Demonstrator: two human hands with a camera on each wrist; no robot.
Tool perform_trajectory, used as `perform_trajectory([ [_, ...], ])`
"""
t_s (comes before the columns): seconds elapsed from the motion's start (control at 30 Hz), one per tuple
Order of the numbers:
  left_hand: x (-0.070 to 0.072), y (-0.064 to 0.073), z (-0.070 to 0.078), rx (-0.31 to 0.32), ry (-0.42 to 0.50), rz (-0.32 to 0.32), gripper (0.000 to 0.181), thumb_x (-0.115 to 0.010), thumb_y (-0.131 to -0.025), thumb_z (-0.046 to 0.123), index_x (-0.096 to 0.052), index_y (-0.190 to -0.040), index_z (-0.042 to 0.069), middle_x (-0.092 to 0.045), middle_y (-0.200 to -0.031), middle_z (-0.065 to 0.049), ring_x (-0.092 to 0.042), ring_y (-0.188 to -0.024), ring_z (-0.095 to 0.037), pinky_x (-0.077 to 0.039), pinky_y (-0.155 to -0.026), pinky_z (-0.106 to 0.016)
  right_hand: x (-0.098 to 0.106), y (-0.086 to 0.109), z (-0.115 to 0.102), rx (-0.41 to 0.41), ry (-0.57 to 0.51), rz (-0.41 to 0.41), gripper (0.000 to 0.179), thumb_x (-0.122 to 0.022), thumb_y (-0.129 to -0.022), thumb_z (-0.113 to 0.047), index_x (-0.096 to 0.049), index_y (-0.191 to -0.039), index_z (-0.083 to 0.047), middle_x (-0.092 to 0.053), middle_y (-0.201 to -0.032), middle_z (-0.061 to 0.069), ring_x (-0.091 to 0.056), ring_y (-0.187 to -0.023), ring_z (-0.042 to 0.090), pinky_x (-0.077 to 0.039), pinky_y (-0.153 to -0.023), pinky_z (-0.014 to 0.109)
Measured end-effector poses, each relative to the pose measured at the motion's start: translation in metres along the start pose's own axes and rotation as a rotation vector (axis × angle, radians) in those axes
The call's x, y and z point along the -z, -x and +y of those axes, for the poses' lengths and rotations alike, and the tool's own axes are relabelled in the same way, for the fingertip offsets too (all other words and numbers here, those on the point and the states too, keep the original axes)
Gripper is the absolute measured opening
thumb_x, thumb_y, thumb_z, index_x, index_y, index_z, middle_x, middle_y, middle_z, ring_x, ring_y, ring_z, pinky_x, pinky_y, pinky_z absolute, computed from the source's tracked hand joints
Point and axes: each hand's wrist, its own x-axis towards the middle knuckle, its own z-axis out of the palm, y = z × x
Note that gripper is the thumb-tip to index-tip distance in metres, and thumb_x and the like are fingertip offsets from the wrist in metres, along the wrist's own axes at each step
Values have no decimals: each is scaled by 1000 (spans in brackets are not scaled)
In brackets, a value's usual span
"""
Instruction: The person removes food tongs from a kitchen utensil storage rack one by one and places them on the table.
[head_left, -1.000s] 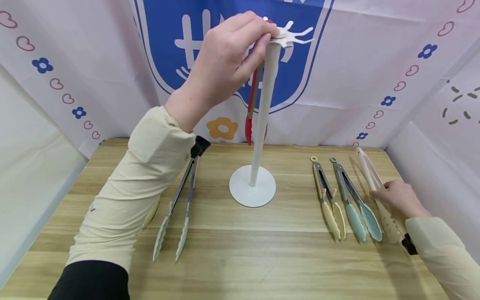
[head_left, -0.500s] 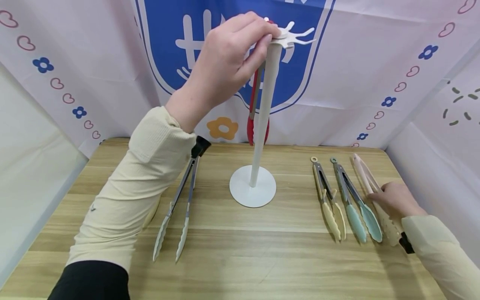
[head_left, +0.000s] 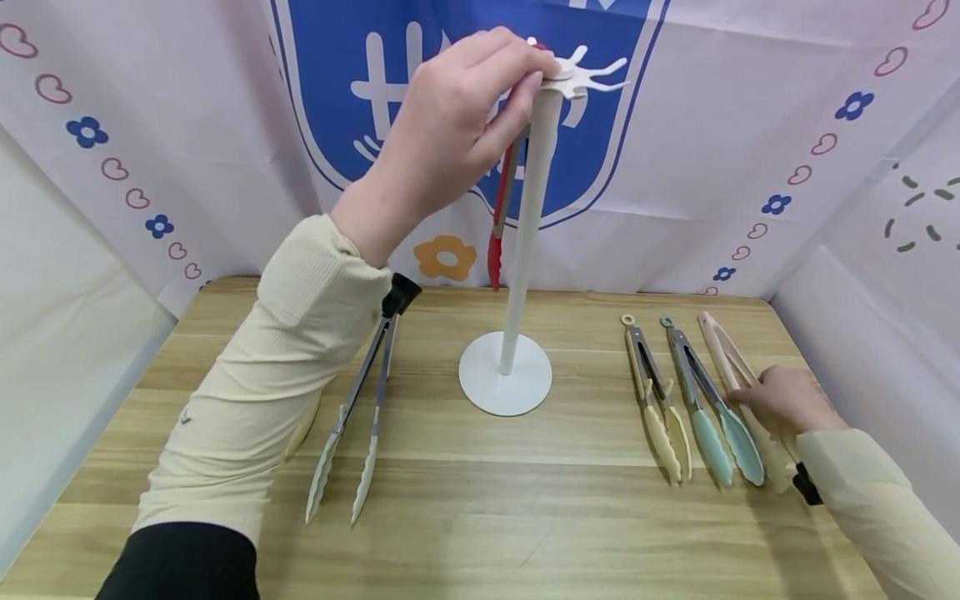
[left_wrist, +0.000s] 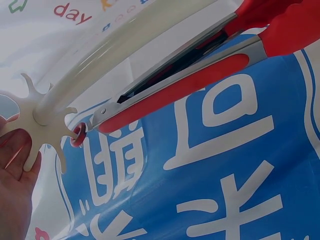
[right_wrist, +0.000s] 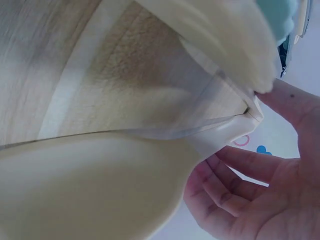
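My left hand (head_left: 465,117) grips the hooked top of a white utensil stand (head_left: 527,208), its fingers among the hooks (left_wrist: 42,120) in the left wrist view. A pair of red-and-silver tongs (left_wrist: 175,95) hangs by its ring from one hook; the pole and hand partly cover it in the head view. At the right, my right hand (head_left: 791,400) holds pale pink tongs (head_left: 727,350) between thumb and fingers, beside the teal tongs. The right wrist view shows the pale tongs' broad ends (right_wrist: 95,185) spread apart near the tabletop; the hand covers their middle in the head view.
Teal tongs (head_left: 708,442) and cream-yellow tongs (head_left: 660,433) lie left of the right hand. White-tipped tongs with a black end (head_left: 401,293) lie under the left forearm, partly hiding a yellowish item (head_left: 302,429). A printed cloth (head_left: 712,150) hangs behind the wooden table (head_left: 570,517).
My right hand has shifted left with the pale pink tongs, closer to the teal tongs. The hanging red tongs have turned slightly on their hook. My left hand stays on the stand top.
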Motion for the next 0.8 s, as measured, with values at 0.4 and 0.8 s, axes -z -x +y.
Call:
perform_trajectory([
  [0.4, 1, 1, 1, 44, 39, -8, 32, -40, -97, 19, -61, -113, 1, -62, -109, -11, -54, -101, -17, -38, -92, -16, 13, -7, -13, 119, 8, 143, 54, -55, -87, -39, -57, -86, 15, -59, -72, 23, -54, -64, 33, -43, -56, 42],
  [0.8, 7, -3, -3, -3, 84, -11, 28, -45, -94, 13, -64, -111, 2, -64, -109, -11, -56, -106, -17, -42, -90, -19, 27, -4, -55, 162, -76, 296, 69, -42, -90, -51, -53, -112, 13, -59, -98, 30, -56, -86, 41, -44, -69, 49],
])
